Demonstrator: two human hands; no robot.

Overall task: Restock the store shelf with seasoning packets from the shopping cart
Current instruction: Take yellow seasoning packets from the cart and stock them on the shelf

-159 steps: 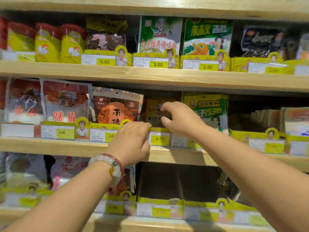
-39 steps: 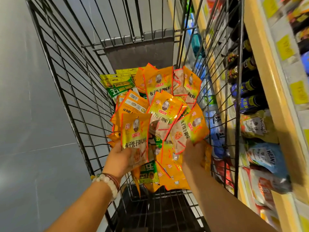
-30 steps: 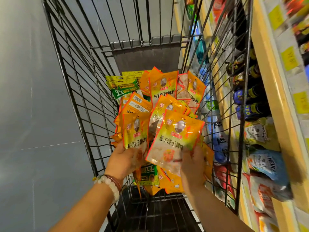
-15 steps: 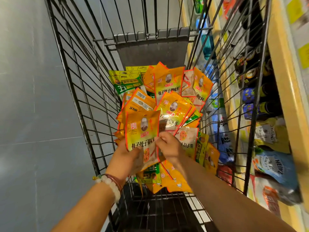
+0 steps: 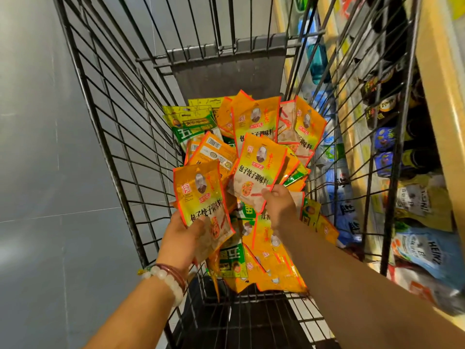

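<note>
Head view: your left hand gripping orange packet; right hand pinching second packet over cart. Fingers closed. Be stacking edges flush before lifting.

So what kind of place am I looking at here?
Most likely a grocery store aisle: a wire shopping cart full of seasoning packets stands beside a wooden shelf stocked with sauce bottles.

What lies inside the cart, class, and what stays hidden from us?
Inside the cart: a loose heap of orange packets with some green packets among them. The left hand and right hand each hold an orange one. Anything beneath the heap is covered.
</note>
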